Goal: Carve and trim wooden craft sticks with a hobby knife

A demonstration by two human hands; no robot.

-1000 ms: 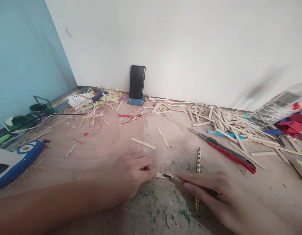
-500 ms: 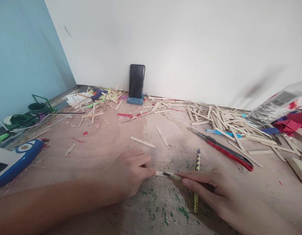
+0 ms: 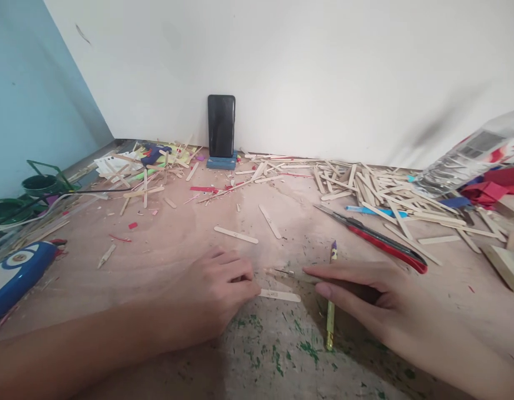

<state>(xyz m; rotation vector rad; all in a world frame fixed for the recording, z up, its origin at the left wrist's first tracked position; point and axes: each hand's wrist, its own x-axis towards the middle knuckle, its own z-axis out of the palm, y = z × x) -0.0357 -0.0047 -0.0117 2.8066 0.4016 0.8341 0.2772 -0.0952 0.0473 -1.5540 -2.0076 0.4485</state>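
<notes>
My left hand (image 3: 223,291) is closed, its fingertips pressing one end of a craft stick (image 3: 280,295) against the tabletop. The free end of that stick points right and bears small pencil-like marks. Between the thumb and forefinger of my right hand (image 3: 365,294) is a slim craft knife (image 3: 290,273), its thin blade pointing left. The blade sits just above and beyond the stick, apart from it. Partly under my right hand lies a yellow-green pencil (image 3: 330,325) with a purple tip.
A red and black utility knife (image 3: 377,239) lies at right, before a heap of craft sticks (image 3: 365,186). Loose sticks (image 3: 235,234) lie ahead of my hands. A phone (image 3: 221,126) stands on a blue holder. A blue-and-white device (image 3: 31,272) sits at left, a plastic bottle (image 3: 465,153) far right.
The craft knife has lifted off the stick and moved slightly away, uncovering the stick's free end. My left hand stays on the stick. The whole view has shifted a little.
</notes>
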